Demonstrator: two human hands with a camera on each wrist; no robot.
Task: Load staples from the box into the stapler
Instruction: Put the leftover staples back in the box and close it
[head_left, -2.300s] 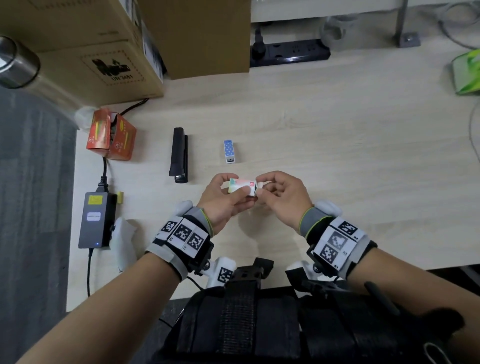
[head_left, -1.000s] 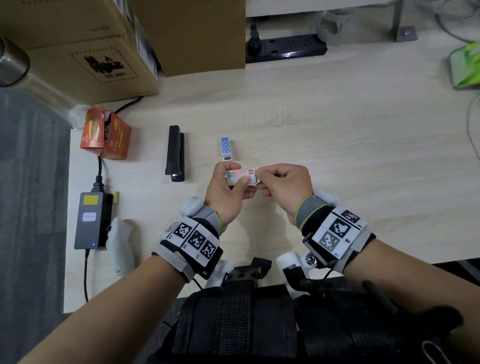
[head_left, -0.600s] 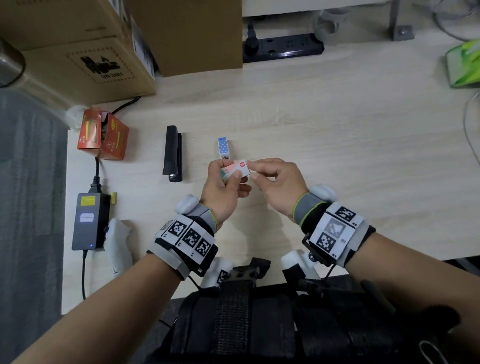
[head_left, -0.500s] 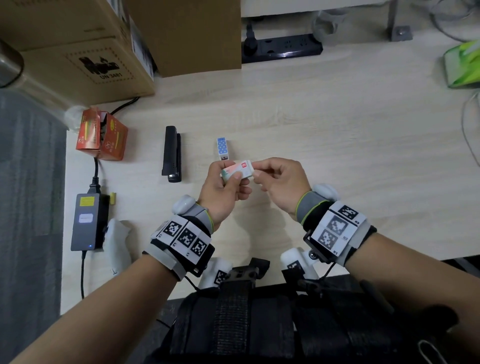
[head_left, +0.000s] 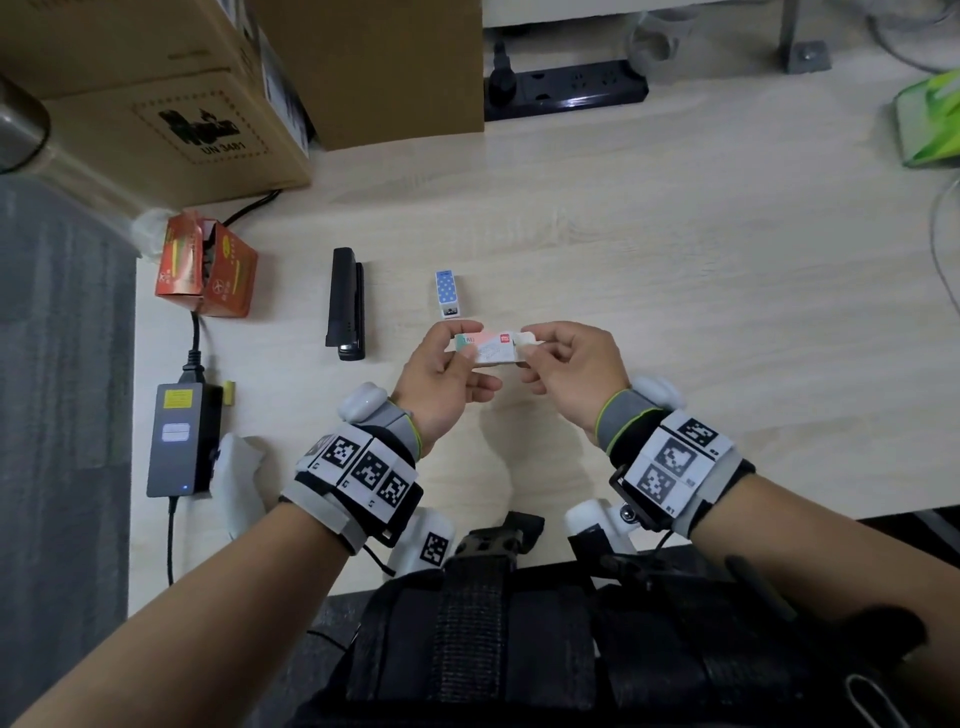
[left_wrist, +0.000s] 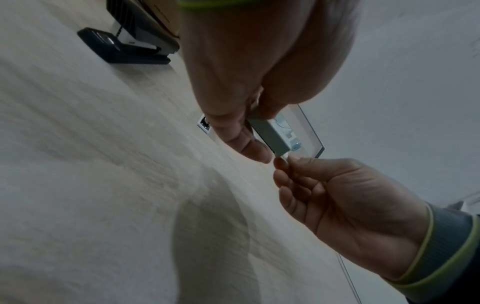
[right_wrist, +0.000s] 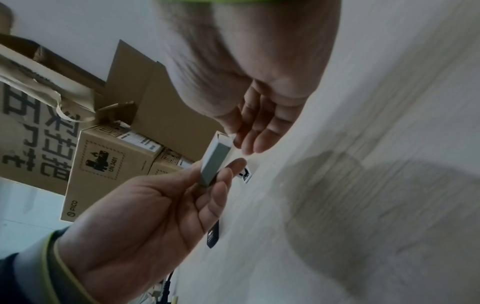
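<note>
My left hand (head_left: 460, 347) grips a small white and pink staple box (head_left: 488, 348) a little above the desk (head_left: 675, 260). At the box's right end, my right hand (head_left: 537, 343) pinches a white end flap (head_left: 525, 336) that sticks out. The left wrist view shows the box (left_wrist: 269, 131) with the right fingertips (left_wrist: 281, 164) on that flap. Left of my hands the black stapler (head_left: 344, 304) lies closed and untouched. A small blue dotted box (head_left: 447, 291) lies just beyond my left hand. What is inside the staple box stays hidden.
An orange carton (head_left: 208, 270) stands open at the desk's left edge, with a grey power adapter (head_left: 179, 439) and a white controller (head_left: 239, 478) nearer me. Cardboard boxes (head_left: 156, 104) and a black power strip (head_left: 566, 91) line the back. A green packet (head_left: 930, 119) lies far right.
Both hands have kept hold of the staple box and turned it from tilted to level. The white end flap now shows between the right fingers. Stapler and blue box have not moved.
</note>
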